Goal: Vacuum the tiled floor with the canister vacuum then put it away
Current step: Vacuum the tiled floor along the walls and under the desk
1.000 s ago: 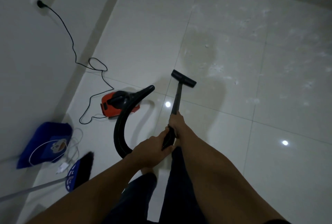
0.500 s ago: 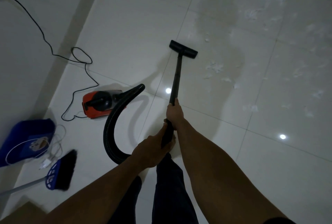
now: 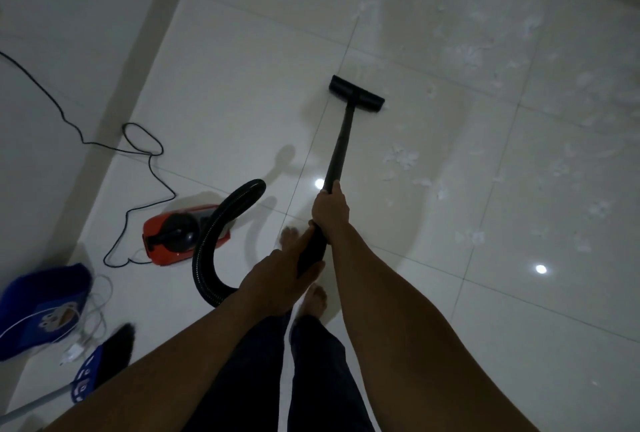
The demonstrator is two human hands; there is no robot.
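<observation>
One red canister vacuum (image 3: pixel 183 237) stands here, with one hose (image 3: pixel 199 265), one wand (image 3: pixel 341 144) and one floor nozzle (image 3: pixel 356 93). Right of it are two hands: left hand (image 3: pixel 277 279), right hand (image 3: pixel 329 208). Left of it lie one cord (image 3: pixel 152 168), one dustpan (image 3: pixel 45 310) and one broom (image 3: pixel 104 362). Far right of it lie white scraps (image 3: pixel 401 156), too many to count.
</observation>
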